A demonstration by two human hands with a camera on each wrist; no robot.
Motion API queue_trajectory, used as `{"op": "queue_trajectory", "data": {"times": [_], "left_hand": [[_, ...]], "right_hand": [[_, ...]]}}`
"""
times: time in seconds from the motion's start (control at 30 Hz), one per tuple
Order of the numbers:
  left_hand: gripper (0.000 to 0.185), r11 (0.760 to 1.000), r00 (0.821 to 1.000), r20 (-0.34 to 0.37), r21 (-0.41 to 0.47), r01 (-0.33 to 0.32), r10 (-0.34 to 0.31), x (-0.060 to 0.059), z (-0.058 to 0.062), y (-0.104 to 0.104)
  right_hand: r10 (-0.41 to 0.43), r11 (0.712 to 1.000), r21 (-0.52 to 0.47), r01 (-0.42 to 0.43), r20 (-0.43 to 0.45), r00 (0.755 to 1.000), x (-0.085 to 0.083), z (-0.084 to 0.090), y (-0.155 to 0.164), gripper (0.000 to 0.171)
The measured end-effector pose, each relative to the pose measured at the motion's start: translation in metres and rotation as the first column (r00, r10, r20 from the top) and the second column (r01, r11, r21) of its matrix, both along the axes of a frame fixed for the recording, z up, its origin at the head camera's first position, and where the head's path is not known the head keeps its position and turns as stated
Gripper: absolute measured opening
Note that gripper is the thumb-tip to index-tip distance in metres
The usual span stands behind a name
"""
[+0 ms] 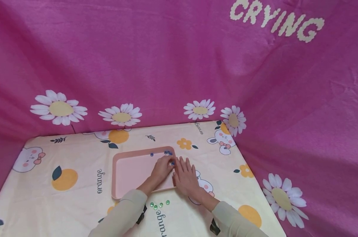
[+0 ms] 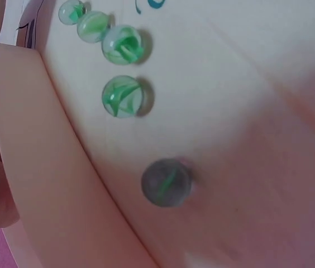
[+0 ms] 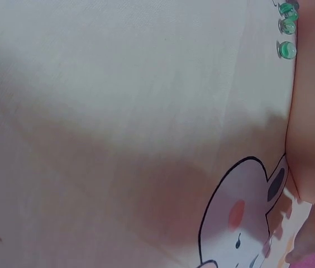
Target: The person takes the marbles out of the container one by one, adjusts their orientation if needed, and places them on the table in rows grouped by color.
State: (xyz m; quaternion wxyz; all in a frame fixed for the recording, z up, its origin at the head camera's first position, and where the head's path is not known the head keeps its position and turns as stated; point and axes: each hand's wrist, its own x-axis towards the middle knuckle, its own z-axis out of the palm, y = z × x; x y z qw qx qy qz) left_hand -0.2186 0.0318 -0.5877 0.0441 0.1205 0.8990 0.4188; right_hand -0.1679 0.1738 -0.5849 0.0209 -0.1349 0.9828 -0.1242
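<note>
Nearest, green marbles (image 1: 159, 204) sit in a row on the surface by the pink tray (image 1: 128, 171). Left hand (image 1: 162, 168) curls over a small blue marble (image 1: 172, 163) at the tray's right rim; right hand (image 1: 185, 177) lies flat, fingers spread. Best pinch gently; glass rolls. More blue marbles (image 1: 168, 152) beyond.

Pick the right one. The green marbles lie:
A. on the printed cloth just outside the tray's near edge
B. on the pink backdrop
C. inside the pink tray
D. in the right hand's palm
A: the green marbles lie in a short row on the printed cloth, outside the near rim of the pink tray; only blue marbles lie inside it.
</note>
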Motion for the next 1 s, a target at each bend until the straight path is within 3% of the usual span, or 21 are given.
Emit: {"op": "queue_trajectory", "data": {"times": [0.27, 0.63, 1.0], "left_hand": [[0.030, 1.000, 1.000, -0.013, -0.008, -0.024, 0.023, 0.000, 0.000, 0.002], [0.015, 0.996, 0.992, -0.119, 0.079, -0.041, 0.050, 0.006, -0.002, -0.005], [0.012, 0.980, 0.991, -0.101, 0.189, -0.064, 0.084, 0.035, 0.009, -0.017]], "right_hand": [[-0.003, 1.000, -0.002, 0.003, -0.002, 1.000, 0.000, 0.000, 0.000, 0.062], [0.009, 1.000, 0.022, -0.010, 0.010, 1.000, 0.000, 0.002, 0.001, 0.061], [0.023, 0.999, 0.031, -0.023, -0.009, 1.000, 0.000, 0.000, 0.000, 0.061]]}}
